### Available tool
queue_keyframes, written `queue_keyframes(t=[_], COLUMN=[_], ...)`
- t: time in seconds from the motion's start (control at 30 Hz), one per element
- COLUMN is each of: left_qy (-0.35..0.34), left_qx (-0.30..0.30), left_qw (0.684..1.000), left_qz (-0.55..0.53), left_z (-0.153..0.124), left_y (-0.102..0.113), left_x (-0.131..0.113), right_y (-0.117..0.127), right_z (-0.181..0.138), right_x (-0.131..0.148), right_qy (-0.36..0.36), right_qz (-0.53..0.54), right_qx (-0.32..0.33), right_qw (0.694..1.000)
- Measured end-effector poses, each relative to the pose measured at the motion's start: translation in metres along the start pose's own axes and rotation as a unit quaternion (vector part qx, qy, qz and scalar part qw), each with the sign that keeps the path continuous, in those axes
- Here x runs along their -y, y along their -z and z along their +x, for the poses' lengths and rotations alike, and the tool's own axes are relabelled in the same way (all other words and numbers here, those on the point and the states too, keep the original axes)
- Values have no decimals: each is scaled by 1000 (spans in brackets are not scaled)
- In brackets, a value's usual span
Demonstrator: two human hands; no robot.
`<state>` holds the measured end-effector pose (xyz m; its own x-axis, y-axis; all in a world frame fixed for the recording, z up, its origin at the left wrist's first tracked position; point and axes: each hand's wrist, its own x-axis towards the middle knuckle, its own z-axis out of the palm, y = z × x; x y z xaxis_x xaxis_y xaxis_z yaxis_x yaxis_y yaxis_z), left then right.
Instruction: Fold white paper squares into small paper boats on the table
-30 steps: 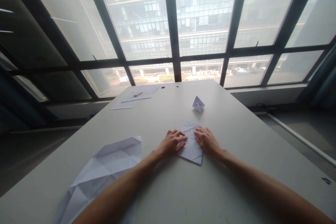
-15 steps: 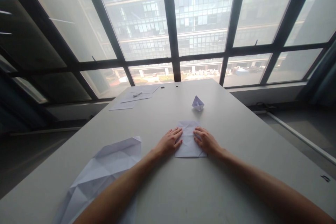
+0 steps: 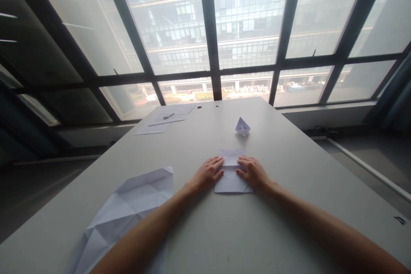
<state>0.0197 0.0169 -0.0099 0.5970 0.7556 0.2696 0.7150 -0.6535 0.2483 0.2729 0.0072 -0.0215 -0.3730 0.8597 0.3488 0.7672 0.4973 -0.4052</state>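
Note:
A folded sheet of white paper [image 3: 230,185] lies flat on the table, with a crease running across its middle. My left hand [image 3: 208,173] rests on its left edge, fingers stretched out over the paper. On the opposite edge lies my right hand [image 3: 253,172], its fingers flat and apart and its thumb pointing inward. Neither hand grips the sheet; both press on it from above. Just beyond the sheet stands a small folded paper boat [image 3: 242,127].
A large creased sheet [image 3: 128,203] lies at the near left, partly under my left forearm. Flat papers [image 3: 150,129] with a white pen-like object [image 3: 168,115] on them are at the far left of the white table [image 3: 289,180]. Windows stand behind the table.
My right thumb has shifted slightly inward and the fingers of that hand have moved a little on the paper. The left hand stays almost the same.

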Motion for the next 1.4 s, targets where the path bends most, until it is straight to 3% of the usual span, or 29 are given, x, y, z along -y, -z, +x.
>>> queue_keyframes(t=[0.2, 0.67, 1.0, 1.2, 1.4], left_qy=[10, -5, 33, 40, 39], left_qx=[-7, -101, -227, -240, -241], left_qw=[1000, 990, 964, 957, 967], left_qz=[-11, -95, -131, -159, -75], left_z=[1, 2, -4, -6, -1], left_y=[3, 7, 5, 3, 14], left_x=[0, -8, -11, -12, -20], right_y=[-2, 1, 14, 6, -5], right_z=[-1, 1, -4, -4, 3], right_x=[-3, 3, 17, 12, 2], right_qy=[-1, 16, 69, 11, -65], right_qz=[-2, 73, 200, 283, 331], right_qx=[8, -91, -163, -174, -146], right_qw=[1000, 993, 964, 943, 930])
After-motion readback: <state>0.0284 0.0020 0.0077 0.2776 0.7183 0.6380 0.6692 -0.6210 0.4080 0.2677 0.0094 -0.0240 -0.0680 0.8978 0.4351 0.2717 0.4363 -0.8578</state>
